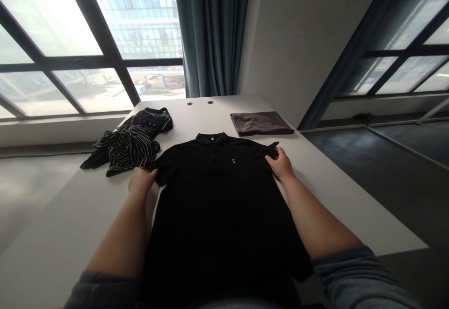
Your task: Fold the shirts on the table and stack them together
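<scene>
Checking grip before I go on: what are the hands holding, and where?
Both are on the black polo shirt: left hand at its left sleeve, right hand at its right sleeve. Whether either grip is closed cannot be told.

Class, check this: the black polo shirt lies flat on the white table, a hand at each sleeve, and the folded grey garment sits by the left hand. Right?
Not quite. The head view shows the folded grey garment beyond the right hand, not the left hand; a striped garment lies by the left. The black polo shirt does lie flat on the white table.

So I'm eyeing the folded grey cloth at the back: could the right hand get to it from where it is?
Probably yes: the right hand lies on the black shirt's sleeve, and bare table separates it from the grey cloth.
</scene>
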Demonstrator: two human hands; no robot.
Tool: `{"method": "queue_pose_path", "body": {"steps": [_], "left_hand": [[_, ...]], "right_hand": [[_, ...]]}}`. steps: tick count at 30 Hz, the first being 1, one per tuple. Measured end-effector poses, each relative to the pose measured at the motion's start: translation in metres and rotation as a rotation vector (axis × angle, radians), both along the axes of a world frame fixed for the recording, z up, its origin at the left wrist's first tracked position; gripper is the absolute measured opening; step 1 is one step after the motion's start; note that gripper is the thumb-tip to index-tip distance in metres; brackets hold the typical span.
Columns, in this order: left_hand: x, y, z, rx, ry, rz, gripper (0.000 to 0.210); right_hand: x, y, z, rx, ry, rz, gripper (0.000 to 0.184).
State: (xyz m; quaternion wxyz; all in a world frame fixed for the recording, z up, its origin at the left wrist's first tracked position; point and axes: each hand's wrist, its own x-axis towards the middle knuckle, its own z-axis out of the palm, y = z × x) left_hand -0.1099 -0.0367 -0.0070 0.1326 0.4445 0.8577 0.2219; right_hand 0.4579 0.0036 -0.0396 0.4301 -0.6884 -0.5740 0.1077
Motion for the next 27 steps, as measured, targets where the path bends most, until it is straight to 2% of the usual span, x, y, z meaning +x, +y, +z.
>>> {"method": "queue_pose_path", "body": {"steps": [3, 6, 12, 17, 22, 25, 27], "left_hand": [[-0.001, -0.001, 0.006, -0.126, 0.068, -0.083, 0.039], [0.002, -0.001, 0.011, -0.19, 0.1, -0.11, 0.037], [0.015, -0.002, 0.015, -0.049, 0.092, -0.046, 0.039], [0.029, -0.005, 0.02, 0.06, 0.089, -0.047, 0.04], [0.038, -0.008, 0.025, 0.085, 0.113, -0.045, 0.032], [0.042, -0.009, 0.026, 0.112, 0.116, -0.058, 0.028], [0.043, -0.01, 0.026, 0.123, 0.111, -0.07, 0.027]], "right_hand": [[-0.008, -0.003, 0.007, -0.004, -0.012, 0.06, 0.042], [-0.016, -0.005, 0.015, -0.01, -0.039, 0.074, 0.038], [-0.033, -0.012, 0.033, 0.072, -0.152, 0.123, 0.034], [-0.056, -0.021, 0.044, 0.119, -0.143, 0.276, 0.035], [-0.073, -0.022, 0.037, 0.05, -0.24, 0.547, 0.039], [-0.077, -0.019, 0.026, -0.098, -0.379, 0.686, 0.043], [-0.077, -0.017, 0.02, -0.207, -0.483, 0.722, 0.051]]}}
